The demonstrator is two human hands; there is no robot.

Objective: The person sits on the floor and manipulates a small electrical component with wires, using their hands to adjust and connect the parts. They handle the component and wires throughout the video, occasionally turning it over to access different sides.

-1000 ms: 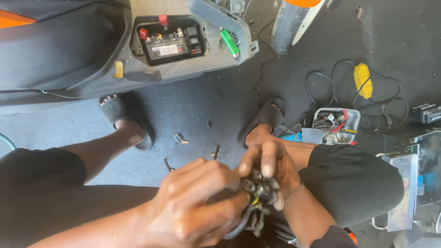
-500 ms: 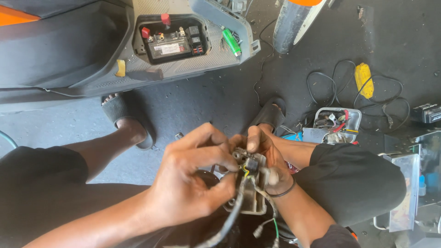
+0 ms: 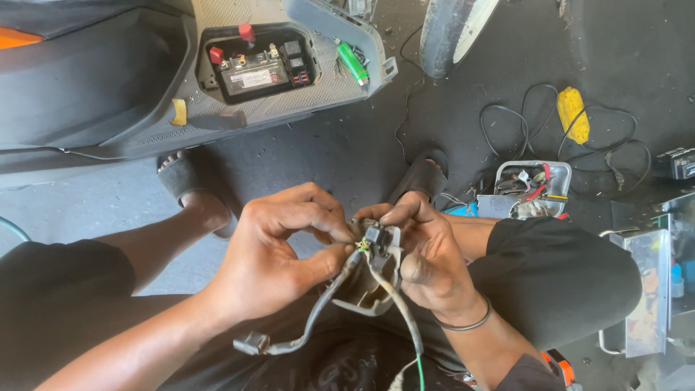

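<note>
Both my hands meet over my lap on a small grey switch housing with wires. My left hand pinches the top of the part between thumb and fingers, at the coloured wires. My right hand cups the housing from the right, its fingertips on the black connector block. A grey sheathed cable hangs down from the part to a small plug. A thin green wire drops toward my lap.
A scooter's open floor compartment with a battery lies ahead, a green lighter-like object beside it. A tyre stands top centre. A small tray of parts, a yellow tool with black cables, and a metal box sit at right.
My hands have lifted the part and turned it; the grey cable with its plug now hangs free below. The view has tilted slightly downward.
</note>
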